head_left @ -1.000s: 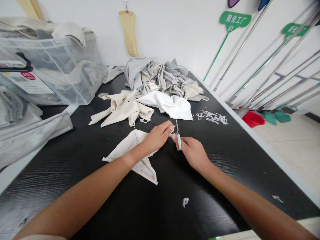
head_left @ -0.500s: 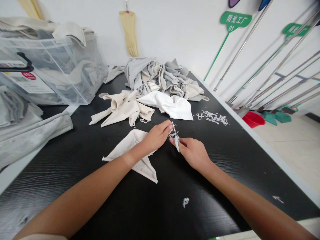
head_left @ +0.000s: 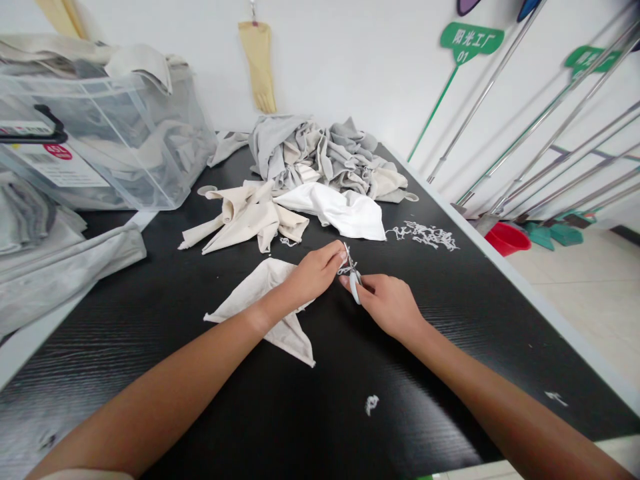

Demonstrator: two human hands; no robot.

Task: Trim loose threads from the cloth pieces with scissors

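Here we find both hands meeting over the middle of the black table. The left hand has its fingers drawn closely together, thumb and fingertips pinching something small and white; we cannot tell whether it is a corner of cloth or only thread. White loops of thread show just below those fingertips, in the gap between the two hands. The right hand has its fingers curled around the pale handles of the scissors, whose metal blades point up and slightly left, right beside the left fingertips. How far apart the blades stand we cannot make out.

Under the left wrist and forearm we see an off-white cloth lying on the table, partly covered, two of its corners spread out toward the left and the near side. Beyond the hands lie a white cloth and, to its left, some cream cloths, with a heap of grey cloths behind them. To the right of the white cloth we notice a scatter of thread scraps; a small white tuft rests nearer to us. At the far left stands a clear plastic bin filled with cloth.
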